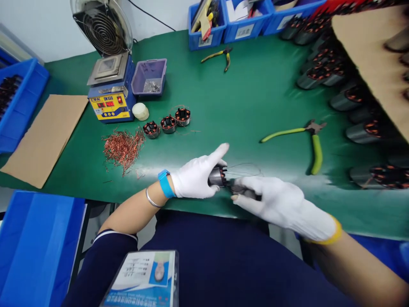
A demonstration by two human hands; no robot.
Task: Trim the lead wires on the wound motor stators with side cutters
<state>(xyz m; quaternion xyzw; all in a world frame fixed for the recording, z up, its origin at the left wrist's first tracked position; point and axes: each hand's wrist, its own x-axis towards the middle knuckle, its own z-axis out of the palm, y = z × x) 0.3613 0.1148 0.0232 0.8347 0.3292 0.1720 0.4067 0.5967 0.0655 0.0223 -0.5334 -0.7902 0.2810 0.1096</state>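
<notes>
My gloved left hand (196, 177) is closing round the smooth, stiff metal side of a wound motor stator (217, 176), which is lying on its side just above the green mat (236, 111) near the table's front edge; I judge it compact but fairly weighty, likely slippery under cotton, and best held by that wall. Beyond its slotted end, fine loose wires (244, 169) are trailing, looking bendable and easily snagged, while my gloved right hand (276, 200) is pinching a small dark tool (244, 189) against that end.
</notes>
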